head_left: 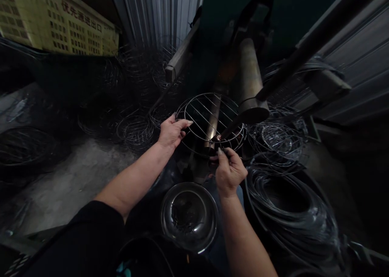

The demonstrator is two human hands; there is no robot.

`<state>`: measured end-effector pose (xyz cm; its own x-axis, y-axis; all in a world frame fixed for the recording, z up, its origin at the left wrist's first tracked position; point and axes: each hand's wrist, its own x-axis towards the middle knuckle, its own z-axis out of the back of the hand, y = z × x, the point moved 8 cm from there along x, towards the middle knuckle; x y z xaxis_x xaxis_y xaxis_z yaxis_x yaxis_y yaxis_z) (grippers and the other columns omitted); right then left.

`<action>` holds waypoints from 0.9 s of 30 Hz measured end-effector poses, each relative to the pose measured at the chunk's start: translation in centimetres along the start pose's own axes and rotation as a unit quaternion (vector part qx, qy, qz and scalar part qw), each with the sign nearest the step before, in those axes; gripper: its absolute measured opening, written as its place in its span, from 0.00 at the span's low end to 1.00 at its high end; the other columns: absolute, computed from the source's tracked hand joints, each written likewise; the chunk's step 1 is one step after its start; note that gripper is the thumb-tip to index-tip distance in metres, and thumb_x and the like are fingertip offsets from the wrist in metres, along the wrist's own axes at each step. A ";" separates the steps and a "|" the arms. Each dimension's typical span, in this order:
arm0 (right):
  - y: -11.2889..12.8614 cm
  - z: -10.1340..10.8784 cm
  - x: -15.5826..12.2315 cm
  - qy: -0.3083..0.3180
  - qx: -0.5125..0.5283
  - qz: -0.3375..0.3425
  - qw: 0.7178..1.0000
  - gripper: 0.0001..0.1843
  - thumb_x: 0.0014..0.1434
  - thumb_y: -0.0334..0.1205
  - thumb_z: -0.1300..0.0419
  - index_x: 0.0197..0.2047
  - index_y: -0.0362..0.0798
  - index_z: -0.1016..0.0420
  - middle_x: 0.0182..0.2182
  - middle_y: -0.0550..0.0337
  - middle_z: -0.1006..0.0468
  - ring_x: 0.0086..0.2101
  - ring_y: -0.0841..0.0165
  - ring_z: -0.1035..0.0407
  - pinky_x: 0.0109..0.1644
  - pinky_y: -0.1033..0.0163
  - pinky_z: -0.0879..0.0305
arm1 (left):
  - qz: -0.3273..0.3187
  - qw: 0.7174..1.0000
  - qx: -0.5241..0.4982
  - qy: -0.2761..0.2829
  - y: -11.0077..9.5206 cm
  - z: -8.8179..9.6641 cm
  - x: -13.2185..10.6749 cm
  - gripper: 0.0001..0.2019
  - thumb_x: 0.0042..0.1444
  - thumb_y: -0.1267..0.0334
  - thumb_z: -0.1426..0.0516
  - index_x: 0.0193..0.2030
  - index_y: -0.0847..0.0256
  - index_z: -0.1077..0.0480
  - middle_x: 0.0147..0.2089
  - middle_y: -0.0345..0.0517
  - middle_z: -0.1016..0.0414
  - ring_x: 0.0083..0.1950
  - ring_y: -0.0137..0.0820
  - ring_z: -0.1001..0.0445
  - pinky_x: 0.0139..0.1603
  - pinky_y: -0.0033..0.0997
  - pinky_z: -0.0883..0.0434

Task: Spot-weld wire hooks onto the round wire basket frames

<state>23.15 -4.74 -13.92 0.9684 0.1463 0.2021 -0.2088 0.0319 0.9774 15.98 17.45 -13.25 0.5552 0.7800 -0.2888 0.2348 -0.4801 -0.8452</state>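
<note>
My left hand [172,134] is closed on the left rim of a round wire rack [203,114], thumb on top. The rack lies level, with crossing wires inside its ring. At its front edge my right hand [230,169] pinches thumb and finger together; whatever is between them is too small to make out. Just beyond those fingers, a lower metal bar [213,119] and an upper rod from a thick cylinder [251,72] meet at the rack's rim, like spot welder electrodes. A shiny metal bowl [190,216] holding small dark pieces sits below, between my arms.
A large coil of wire [291,212] lies at the right, with wire racks [279,139] behind it. More wire racks [135,129] are piled on the left. A yellow crate [75,29] stands at the upper left. A long dark bar [316,37] slants across the upper right.
</note>
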 end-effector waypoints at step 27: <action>0.5 2.6 -0.1 -0.061 0.100 -0.028 0.993 0.13 0.47 0.44 0.30 0.34 0.46 0.23 0.22 0.65 0.23 0.20 0.69 0.28 0.25 0.64 0.31 | -0.002 0.998 0.012 -0.065 0.4 4.1 -2.4 0.21 0.37 0.56 0.31 0.38 0.58 0.30 0.34 0.38 0.27 0.29 0.23 0.32 0.24 0.23 0.40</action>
<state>23.30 -7.33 -13.30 0.9896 0.0290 0.1409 -0.1345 -0.1619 0.9776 11.46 17.02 -14.70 0.4462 0.8278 -0.3400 0.2168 -0.4686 -0.8564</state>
